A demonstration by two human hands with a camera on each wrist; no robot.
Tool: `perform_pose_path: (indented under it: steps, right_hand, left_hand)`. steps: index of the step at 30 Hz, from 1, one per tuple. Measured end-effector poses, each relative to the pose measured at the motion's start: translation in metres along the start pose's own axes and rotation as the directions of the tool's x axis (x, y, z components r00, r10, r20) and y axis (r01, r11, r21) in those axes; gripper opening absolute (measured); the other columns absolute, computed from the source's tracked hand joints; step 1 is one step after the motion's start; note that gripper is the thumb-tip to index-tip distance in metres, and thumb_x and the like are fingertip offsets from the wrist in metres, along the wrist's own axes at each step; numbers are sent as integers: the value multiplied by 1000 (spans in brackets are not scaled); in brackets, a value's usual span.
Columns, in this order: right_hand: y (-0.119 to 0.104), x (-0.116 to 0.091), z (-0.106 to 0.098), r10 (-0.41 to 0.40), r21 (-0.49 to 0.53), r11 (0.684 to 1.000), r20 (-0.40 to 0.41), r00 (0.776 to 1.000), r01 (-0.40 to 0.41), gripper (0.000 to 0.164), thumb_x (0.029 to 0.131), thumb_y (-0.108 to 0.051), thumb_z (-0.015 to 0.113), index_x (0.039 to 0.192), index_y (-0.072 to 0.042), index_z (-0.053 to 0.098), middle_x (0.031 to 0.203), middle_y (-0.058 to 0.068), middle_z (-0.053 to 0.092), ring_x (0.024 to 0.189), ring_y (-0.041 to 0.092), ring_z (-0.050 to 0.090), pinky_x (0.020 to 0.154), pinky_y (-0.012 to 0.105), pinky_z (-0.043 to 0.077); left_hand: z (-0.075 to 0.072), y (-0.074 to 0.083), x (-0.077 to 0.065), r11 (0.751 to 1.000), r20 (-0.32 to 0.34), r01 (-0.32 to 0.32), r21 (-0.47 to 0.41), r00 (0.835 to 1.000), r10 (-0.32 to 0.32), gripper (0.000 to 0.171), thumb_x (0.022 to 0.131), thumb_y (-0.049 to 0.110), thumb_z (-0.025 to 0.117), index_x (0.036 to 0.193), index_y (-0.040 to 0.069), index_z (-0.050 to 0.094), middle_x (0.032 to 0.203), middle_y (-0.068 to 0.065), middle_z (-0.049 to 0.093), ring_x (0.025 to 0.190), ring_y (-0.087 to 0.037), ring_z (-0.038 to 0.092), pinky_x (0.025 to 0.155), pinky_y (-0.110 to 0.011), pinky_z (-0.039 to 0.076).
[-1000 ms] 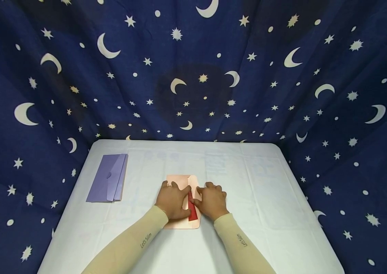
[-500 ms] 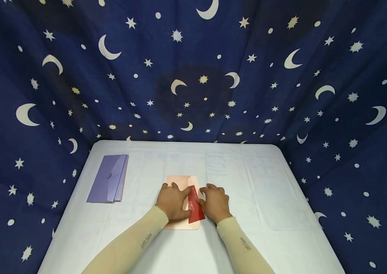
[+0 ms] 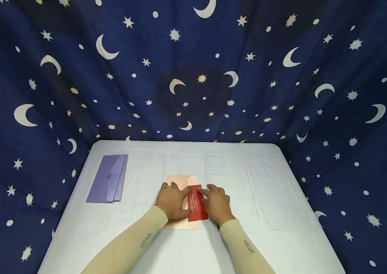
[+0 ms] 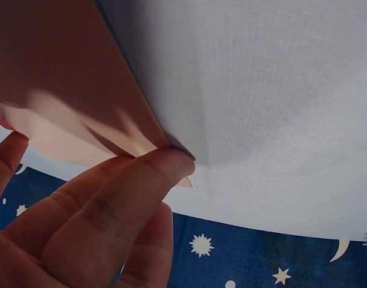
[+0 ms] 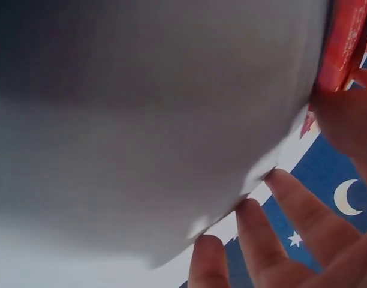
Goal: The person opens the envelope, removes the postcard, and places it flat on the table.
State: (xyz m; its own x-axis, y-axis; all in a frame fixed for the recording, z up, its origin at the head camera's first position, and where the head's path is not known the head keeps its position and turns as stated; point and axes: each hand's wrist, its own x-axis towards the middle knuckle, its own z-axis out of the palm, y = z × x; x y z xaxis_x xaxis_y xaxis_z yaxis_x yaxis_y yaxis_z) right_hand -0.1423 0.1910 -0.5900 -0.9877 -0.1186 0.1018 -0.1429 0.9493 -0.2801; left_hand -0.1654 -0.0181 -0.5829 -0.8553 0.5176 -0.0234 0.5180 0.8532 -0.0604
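Observation:
A peach envelope (image 3: 179, 182) lies on the table with its flap side to the right. Partway out of it shows a red card (image 3: 197, 207) with light lettering, its right part lying over the flap. My left hand (image 3: 171, 201) rests spread on the envelope, thumb and forefinger near its opening. In the left wrist view a fingertip presses by the edge of the envelope (image 4: 57, 66). My right hand (image 3: 216, 203) pinches the right edge of the card between thumb and forefinger. Its other fingertips touch the white tabletop in the right wrist view, beside the red card (image 5: 345, 45).
A purple envelope (image 3: 106, 179) with a closed flap lies at the left of the white table (image 3: 258, 182), a peach edge showing along its right side. A dark blue curtain (image 3: 200, 49) with moons and stars stands behind the table and at both sides.
My right hand has moved right, and the red card has slid farther out of the envelope and straightened, so its lettering shows. My left hand has stayed in place on the envelope.

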Motion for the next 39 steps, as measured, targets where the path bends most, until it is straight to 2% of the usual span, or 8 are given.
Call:
perform_pose_path:
  steps: [3,5,10,19,28,31,35,39]
  right_hand:
    - [0,-3,1,-22,-12,1000,-4,1000,22,32,92,-26,70,123,-31,72,140,9,55,124,38,49,82,62,44]
    - [0,-4,2,-25,-15,1000,2,1000,25,31,92,-36,68,122,-29,73,141,10,54,126,37,48,83,62,43]
    - [-2,-6,2,-23,-16,1000,14,1000,23,54,83,-59,71,125,-26,70,141,11,53,128,37,45,87,63,41]
    - [0,-8,-4,-14,-18,1000,13,1000,14,57,80,-52,78,126,-19,69,139,10,55,128,33,47,83,61,42]
    - [1,-8,-5,77,60,996,-61,995,-73,52,81,-24,83,127,-8,66,121,12,62,104,36,55,83,53,50]
    - [1,-9,-3,92,82,993,-79,993,-85,50,82,-32,81,121,-4,68,121,15,62,104,37,55,86,51,49]
    - [-1,-11,0,122,69,991,-80,989,-117,64,75,-52,83,116,-4,71,124,19,58,106,40,53,84,54,48]
    - [-1,-11,-1,157,70,986,-79,984,-152,65,70,-49,87,116,-6,70,126,20,57,106,42,51,81,55,48]
  left_hand:
    - [0,0,-1,1000,4,-5,13,1000,5,90,71,79,55,146,31,45,115,-28,66,96,-38,68,92,-57,41]
    - [0,-1,-1,1000,3,-8,21,1000,8,90,71,79,54,147,32,45,116,-29,65,94,-37,69,93,-57,42]
    - [0,-1,-1,1000,-14,-13,24,1000,14,89,70,77,55,146,32,46,114,-30,65,87,-36,70,93,-58,42]
    - [2,-2,-3,1000,-11,-13,8,1000,13,86,73,78,54,146,32,46,114,-28,66,95,-37,68,91,-59,41]
    - [0,-2,-4,1000,-11,-24,5,1000,24,82,73,77,55,141,31,50,114,-28,65,95,-38,68,89,-58,40]
    - [2,-2,-3,1000,-5,-21,13,1000,21,83,73,77,55,142,31,49,115,-28,65,97,-38,67,89,-58,40]
    - [2,-2,-3,1000,-2,-17,21,1000,17,86,73,79,54,144,32,47,116,-28,65,97,-37,68,90,-59,40]
    - [1,-1,-3,999,-1,-18,32,1000,18,87,73,81,51,146,33,46,118,-29,64,92,-35,69,90,-59,40]
